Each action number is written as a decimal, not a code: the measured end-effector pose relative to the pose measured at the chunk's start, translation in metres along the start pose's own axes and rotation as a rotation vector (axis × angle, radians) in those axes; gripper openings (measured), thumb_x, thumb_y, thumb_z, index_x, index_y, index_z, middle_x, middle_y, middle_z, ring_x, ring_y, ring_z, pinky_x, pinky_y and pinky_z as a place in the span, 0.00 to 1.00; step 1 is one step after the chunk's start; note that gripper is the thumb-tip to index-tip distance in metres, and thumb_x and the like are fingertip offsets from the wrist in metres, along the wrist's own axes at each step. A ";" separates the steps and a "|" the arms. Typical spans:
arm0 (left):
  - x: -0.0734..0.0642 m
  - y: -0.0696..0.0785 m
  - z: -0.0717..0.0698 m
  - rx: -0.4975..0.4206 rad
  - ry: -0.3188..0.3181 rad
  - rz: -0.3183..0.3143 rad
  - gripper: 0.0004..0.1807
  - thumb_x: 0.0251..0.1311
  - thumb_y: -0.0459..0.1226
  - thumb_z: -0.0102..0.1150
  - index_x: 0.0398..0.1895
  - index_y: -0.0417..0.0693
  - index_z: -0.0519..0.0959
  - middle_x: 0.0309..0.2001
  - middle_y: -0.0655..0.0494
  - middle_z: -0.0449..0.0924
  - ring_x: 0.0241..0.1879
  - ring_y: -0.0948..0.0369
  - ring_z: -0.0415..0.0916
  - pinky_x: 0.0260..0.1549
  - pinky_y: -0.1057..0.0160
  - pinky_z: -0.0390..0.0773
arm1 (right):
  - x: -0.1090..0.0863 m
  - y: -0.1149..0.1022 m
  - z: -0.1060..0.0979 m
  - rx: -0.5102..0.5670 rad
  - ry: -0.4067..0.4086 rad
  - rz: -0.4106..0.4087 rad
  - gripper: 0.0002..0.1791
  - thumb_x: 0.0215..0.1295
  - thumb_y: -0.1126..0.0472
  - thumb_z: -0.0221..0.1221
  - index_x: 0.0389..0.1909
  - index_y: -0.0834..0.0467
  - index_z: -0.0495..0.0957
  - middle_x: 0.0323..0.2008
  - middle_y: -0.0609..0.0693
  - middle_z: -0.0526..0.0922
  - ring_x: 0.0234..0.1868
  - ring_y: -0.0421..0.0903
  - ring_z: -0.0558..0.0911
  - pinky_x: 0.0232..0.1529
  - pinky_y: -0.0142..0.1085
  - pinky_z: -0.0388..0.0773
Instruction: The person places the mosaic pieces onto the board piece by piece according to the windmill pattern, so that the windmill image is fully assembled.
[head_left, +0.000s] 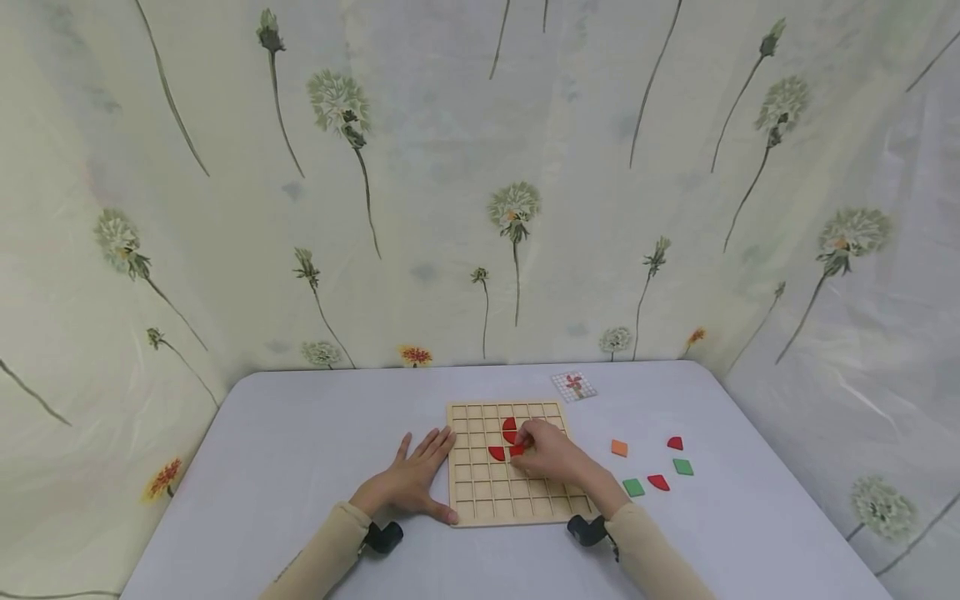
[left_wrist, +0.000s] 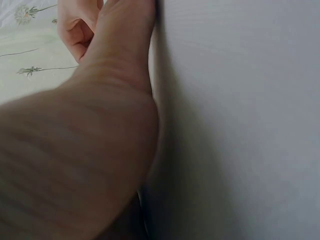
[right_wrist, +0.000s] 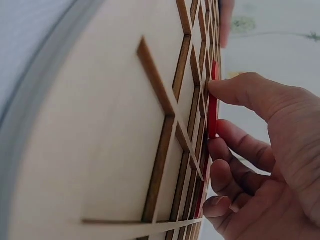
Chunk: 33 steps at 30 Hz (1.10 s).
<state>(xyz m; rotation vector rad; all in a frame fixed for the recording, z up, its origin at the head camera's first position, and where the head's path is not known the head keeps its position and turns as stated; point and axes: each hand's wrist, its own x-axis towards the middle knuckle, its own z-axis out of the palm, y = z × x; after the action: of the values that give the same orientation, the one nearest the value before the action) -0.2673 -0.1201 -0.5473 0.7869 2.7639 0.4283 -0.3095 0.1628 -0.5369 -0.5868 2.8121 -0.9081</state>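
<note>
A pale wooden grid board lies on the white table. My right hand is over its middle, and in the right wrist view the thumb and fingers pinch a thin red tile close against the grid. Rounded red pieces sit in cells just beyond those fingers, and another red piece lies to their left. My left hand rests spread at the board's left edge, fingertips at the side and thumb by the near corner. The left wrist view shows mostly the base of that hand.
Right of the board lie loose tiles: an orange square, green squares and red rounded pieces. A small card printed with a red pattern on a grid lies behind the board. A dandelion-print curtain hangs behind the table.
</note>
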 end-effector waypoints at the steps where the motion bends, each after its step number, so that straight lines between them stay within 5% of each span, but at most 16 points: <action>1: 0.000 0.000 0.000 -0.001 0.000 0.001 0.71 0.38 0.72 0.63 0.77 0.45 0.41 0.79 0.50 0.37 0.78 0.49 0.34 0.70 0.35 0.32 | 0.000 0.000 0.000 -0.002 0.001 -0.003 0.13 0.54 0.55 0.70 0.35 0.53 0.76 0.34 0.44 0.76 0.35 0.41 0.73 0.38 0.35 0.74; 18: 0.002 -0.002 0.003 0.015 0.000 -0.003 0.71 0.37 0.73 0.62 0.78 0.46 0.40 0.79 0.50 0.36 0.78 0.51 0.33 0.70 0.36 0.32 | 0.000 -0.003 0.002 -0.042 0.029 -0.070 0.08 0.55 0.59 0.67 0.34 0.53 0.80 0.34 0.43 0.77 0.35 0.39 0.73 0.38 0.35 0.75; 33: 0.000 0.000 0.002 0.012 -0.007 -0.012 0.71 0.37 0.73 0.62 0.78 0.47 0.40 0.79 0.52 0.36 0.78 0.51 0.33 0.70 0.36 0.32 | -0.004 -0.002 -0.005 -0.011 0.031 -0.051 0.11 0.57 0.57 0.68 0.39 0.54 0.80 0.36 0.43 0.78 0.37 0.39 0.75 0.39 0.36 0.76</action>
<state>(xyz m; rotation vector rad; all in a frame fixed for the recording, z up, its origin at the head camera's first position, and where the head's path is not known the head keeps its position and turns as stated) -0.2668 -0.1192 -0.5495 0.7730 2.7652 0.4065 -0.3065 0.1661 -0.5316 -0.6549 2.8433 -0.9188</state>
